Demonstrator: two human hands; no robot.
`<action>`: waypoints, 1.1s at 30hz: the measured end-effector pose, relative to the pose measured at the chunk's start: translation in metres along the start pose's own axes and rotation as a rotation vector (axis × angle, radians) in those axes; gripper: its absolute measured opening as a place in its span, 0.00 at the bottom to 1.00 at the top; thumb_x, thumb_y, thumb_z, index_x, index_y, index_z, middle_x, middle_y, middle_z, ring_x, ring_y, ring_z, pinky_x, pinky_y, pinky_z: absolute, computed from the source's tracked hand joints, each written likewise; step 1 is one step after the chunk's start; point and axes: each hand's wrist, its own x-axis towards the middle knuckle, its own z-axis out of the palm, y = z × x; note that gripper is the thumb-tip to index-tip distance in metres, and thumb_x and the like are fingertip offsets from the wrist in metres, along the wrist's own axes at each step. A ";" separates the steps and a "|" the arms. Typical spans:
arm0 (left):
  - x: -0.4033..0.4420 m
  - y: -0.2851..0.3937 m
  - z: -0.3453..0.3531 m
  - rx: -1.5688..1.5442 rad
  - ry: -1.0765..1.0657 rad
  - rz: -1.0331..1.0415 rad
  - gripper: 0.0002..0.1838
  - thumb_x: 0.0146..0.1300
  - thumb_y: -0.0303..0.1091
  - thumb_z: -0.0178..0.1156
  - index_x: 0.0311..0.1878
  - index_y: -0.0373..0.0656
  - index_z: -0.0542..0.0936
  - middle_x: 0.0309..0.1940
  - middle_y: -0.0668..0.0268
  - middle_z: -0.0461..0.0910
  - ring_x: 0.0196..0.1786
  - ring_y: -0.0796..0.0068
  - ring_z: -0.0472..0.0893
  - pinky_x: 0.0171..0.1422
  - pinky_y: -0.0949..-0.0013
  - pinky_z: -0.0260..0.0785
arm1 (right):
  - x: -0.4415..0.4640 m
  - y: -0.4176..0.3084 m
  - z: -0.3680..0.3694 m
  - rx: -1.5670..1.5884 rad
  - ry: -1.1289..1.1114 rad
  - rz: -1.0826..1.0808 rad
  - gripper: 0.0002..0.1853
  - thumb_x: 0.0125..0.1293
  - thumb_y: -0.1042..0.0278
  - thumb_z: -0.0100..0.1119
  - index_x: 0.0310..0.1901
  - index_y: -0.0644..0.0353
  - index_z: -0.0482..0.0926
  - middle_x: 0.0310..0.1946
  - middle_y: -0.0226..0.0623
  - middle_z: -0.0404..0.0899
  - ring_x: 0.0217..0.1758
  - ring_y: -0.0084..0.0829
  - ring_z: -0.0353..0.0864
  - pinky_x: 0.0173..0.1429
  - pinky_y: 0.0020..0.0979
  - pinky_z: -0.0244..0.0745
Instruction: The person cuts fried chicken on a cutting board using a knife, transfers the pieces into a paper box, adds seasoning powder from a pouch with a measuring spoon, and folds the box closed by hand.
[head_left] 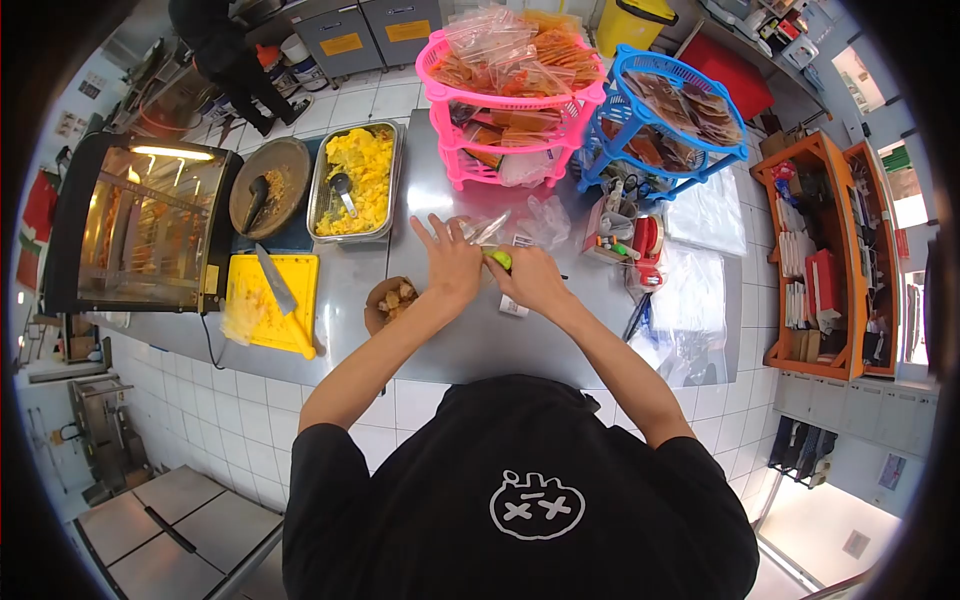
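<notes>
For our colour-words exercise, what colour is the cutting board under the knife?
Yellow: the cutting board shows best in the head view.

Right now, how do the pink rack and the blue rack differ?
The pink rack is heaped above its top rim; the blue rack is filled lower, its packets lying flatter. The pink rack looks bigger in view than the blue rack. Both are tiered and hold packets.
</notes>
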 end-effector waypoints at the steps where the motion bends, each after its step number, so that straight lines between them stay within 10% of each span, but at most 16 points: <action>1: 0.000 0.001 0.002 0.002 0.022 -0.011 0.14 0.63 0.38 0.64 0.45 0.42 0.92 0.67 0.45 0.74 0.76 0.28 0.63 0.75 0.10 0.34 | 0.000 0.003 0.000 -0.001 0.015 0.011 0.17 0.71 0.52 0.62 0.46 0.57 0.86 0.27 0.54 0.85 0.34 0.57 0.86 0.41 0.54 0.79; 15: 0.004 -0.036 0.000 -0.434 0.041 -0.115 0.11 0.59 0.39 0.69 0.41 0.48 0.92 0.71 0.53 0.74 0.73 0.36 0.68 0.72 0.08 0.35 | 0.019 -0.006 0.000 -0.036 0.193 -0.078 0.15 0.72 0.52 0.63 0.49 0.52 0.89 0.26 0.52 0.84 0.29 0.57 0.84 0.37 0.54 0.79; 21: 0.022 -0.092 -0.019 -0.811 -0.159 -0.123 0.12 0.59 0.40 0.70 0.39 0.41 0.91 0.54 0.54 0.88 0.54 0.55 0.86 0.67 0.51 0.73 | 0.026 -0.015 -0.026 -0.023 0.091 -0.014 0.19 0.72 0.51 0.62 0.39 0.61 0.87 0.27 0.56 0.85 0.34 0.58 0.86 0.41 0.56 0.79; 33: 0.012 -0.125 -0.083 -1.455 -0.214 0.003 0.06 0.69 0.36 0.68 0.40 0.45 0.84 0.43 0.74 0.87 0.42 0.83 0.80 0.48 0.74 0.72 | 0.016 -0.002 -0.016 -0.020 0.098 -0.055 0.16 0.72 0.51 0.63 0.47 0.53 0.90 0.26 0.53 0.85 0.30 0.57 0.84 0.38 0.54 0.78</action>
